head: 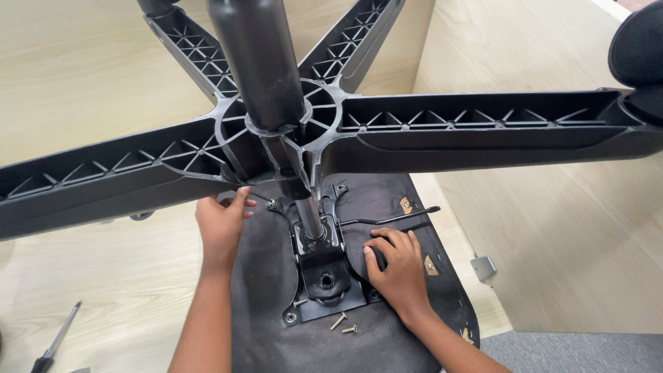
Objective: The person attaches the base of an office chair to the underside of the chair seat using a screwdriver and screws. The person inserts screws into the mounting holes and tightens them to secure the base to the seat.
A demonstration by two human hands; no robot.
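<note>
Hands flat and unclenched on the upturned seat (276,304): left hand (221,224) at ten o'clock of the mounting plate (323,276), right hand (395,266) at three.

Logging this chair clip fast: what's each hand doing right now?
Left hand: open, holding nothing, fingertips up at the black star base.
Right hand: open, holding nothing, resting flat on the seat underside beside the metal plate.

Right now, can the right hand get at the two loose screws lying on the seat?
Probably yes: the right hand rests beside the loose screws, with only bare fabric between them.
</note>
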